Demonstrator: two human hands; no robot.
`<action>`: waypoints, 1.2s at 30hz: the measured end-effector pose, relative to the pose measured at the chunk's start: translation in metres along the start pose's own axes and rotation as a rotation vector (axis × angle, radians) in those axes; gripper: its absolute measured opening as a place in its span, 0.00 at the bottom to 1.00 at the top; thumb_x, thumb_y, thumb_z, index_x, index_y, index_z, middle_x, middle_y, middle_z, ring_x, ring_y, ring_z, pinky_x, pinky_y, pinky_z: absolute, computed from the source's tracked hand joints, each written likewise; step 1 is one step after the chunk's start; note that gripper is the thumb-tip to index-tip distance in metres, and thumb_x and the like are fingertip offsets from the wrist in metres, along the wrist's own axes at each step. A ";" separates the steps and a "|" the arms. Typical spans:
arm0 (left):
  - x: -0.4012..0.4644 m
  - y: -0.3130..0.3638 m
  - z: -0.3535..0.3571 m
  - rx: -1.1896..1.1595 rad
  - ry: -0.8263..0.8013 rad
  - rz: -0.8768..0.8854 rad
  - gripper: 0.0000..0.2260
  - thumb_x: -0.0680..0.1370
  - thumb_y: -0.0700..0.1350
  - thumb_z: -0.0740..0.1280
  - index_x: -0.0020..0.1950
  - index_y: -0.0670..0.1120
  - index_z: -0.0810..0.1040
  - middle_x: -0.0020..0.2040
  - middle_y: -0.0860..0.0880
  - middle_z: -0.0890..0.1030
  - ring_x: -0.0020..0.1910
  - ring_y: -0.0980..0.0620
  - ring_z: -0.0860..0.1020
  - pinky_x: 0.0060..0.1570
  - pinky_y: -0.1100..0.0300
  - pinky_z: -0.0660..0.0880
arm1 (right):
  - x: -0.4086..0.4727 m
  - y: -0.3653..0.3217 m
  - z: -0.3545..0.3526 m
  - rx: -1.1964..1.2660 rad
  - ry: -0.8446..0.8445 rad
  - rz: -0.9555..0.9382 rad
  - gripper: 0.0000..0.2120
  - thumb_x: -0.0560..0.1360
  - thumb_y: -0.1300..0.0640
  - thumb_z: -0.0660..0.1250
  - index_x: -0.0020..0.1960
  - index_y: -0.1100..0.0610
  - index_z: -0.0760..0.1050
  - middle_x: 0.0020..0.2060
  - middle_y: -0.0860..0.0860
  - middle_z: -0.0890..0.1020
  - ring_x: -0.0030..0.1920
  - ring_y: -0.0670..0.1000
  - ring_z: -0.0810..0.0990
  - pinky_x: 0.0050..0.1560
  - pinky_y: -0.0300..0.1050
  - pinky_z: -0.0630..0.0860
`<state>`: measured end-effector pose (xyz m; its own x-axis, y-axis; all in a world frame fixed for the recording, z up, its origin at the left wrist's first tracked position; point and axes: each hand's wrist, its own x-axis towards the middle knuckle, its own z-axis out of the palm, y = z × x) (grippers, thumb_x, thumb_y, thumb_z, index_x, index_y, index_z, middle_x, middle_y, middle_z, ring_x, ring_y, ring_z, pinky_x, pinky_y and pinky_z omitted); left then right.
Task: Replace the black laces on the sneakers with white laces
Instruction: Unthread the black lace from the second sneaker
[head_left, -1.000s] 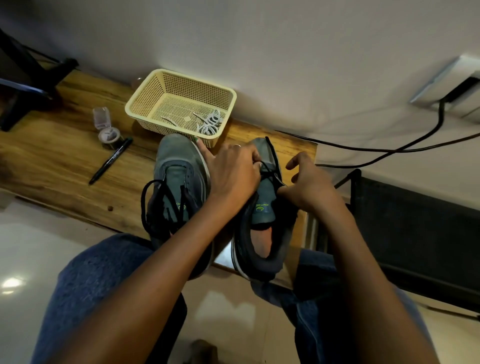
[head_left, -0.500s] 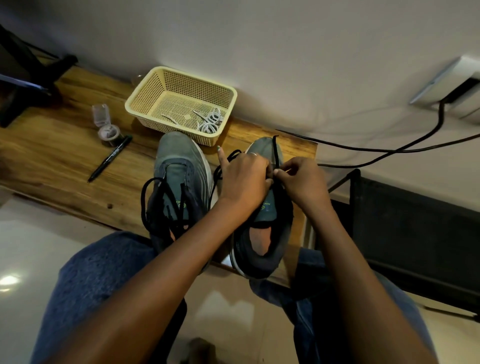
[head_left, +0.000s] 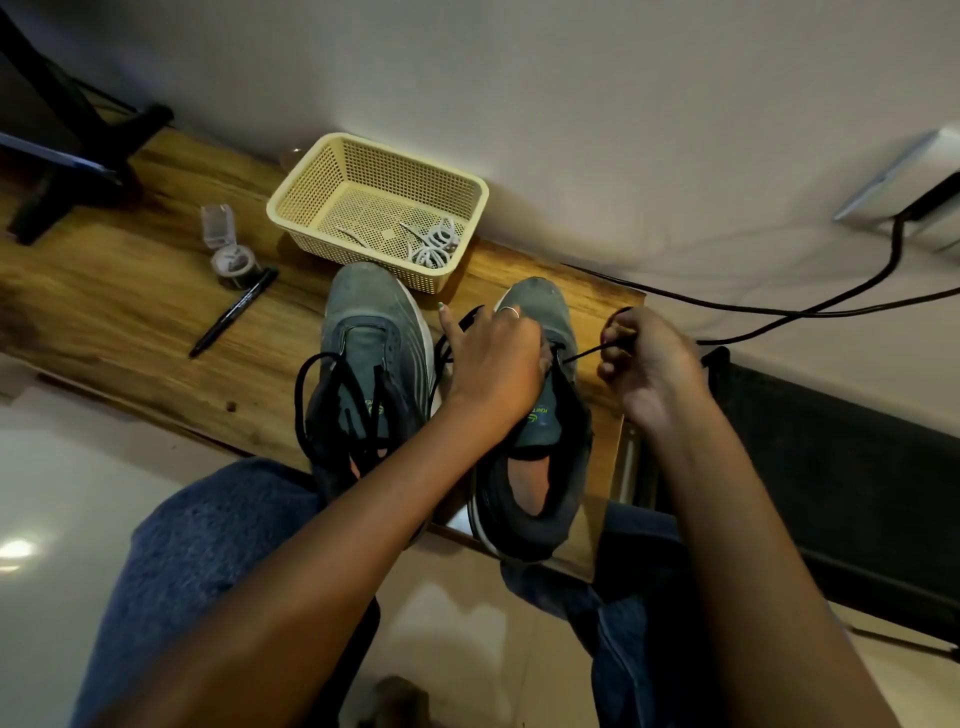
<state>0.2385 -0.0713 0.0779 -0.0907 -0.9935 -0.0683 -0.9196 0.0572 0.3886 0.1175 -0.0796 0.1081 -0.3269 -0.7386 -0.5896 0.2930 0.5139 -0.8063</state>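
Since half a second ago my right hand has drawn the black lace out rightward, pinched taut. Left hand grips the right sneaker at its eyelets. Both sneakers lie lengthwise, toes toward the bench's far edge, near its right end.

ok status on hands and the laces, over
Right hand pulling black lace from right grey sneaker; left hand steadying it. White laces wait in cream mesh basket. Nothing blocking.
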 end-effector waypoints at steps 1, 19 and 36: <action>0.000 0.000 0.000 0.001 -0.007 -0.003 0.08 0.79 0.49 0.65 0.54 0.49 0.80 0.59 0.49 0.76 0.65 0.46 0.69 0.71 0.33 0.47 | 0.001 -0.004 -0.003 0.048 0.035 -0.035 0.07 0.77 0.65 0.59 0.41 0.59 0.73 0.30 0.51 0.73 0.22 0.44 0.68 0.22 0.35 0.65; 0.003 0.001 -0.002 -0.014 -0.011 0.006 0.05 0.79 0.46 0.65 0.54 0.50 0.77 0.57 0.48 0.77 0.62 0.48 0.72 0.72 0.39 0.54 | -0.013 0.002 -0.010 -1.211 -0.200 -0.431 0.14 0.72 0.47 0.72 0.52 0.56 0.77 0.55 0.56 0.80 0.52 0.54 0.80 0.53 0.52 0.79; 0.001 -0.003 -0.007 -0.023 0.046 0.028 0.10 0.75 0.52 0.70 0.55 0.54 0.80 0.54 0.50 0.82 0.56 0.49 0.77 0.70 0.47 0.59 | -0.014 0.001 -0.008 -1.170 -0.170 -0.418 0.08 0.74 0.59 0.69 0.41 0.64 0.79 0.38 0.58 0.82 0.42 0.56 0.82 0.45 0.53 0.80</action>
<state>0.2439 -0.0732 0.0827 -0.0983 -0.9950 -0.0145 -0.9080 0.0837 0.4105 0.1153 -0.0650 0.1152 -0.0568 -0.9404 -0.3352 -0.8056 0.2415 -0.5410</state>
